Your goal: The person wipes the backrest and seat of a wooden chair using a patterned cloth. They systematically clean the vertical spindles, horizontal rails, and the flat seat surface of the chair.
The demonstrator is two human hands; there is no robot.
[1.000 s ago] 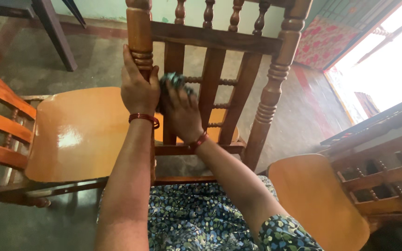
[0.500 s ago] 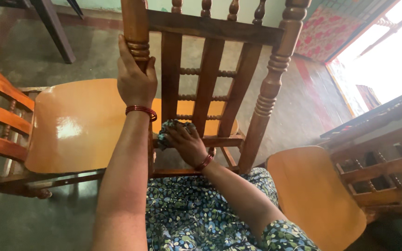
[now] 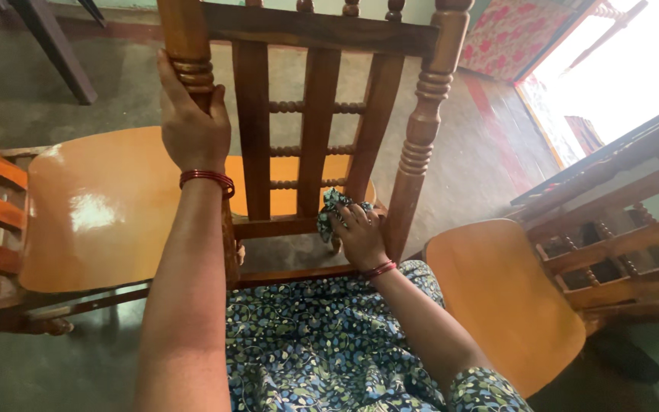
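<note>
Right hand (image 3: 360, 236) is bunching cloth (image 3: 333, 207) against the chair's lower rail (image 3: 276, 226), frame centre; rail running horizontally leftward. Left hand (image 3: 188, 130) is gripping the upper-left post (image 3: 184, 46).

**Grey floor, chairs, bright doorway**

I see a grey cement floor (image 3: 451, 160) with a red strip. A wooden chair (image 3: 93, 206) stands at left, another chair (image 3: 512, 305) at right. Daylight pours through the open doorway (image 3: 619, 69).

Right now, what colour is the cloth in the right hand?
The cloth is dark green with lighter flecks, seen in the head view.
</note>
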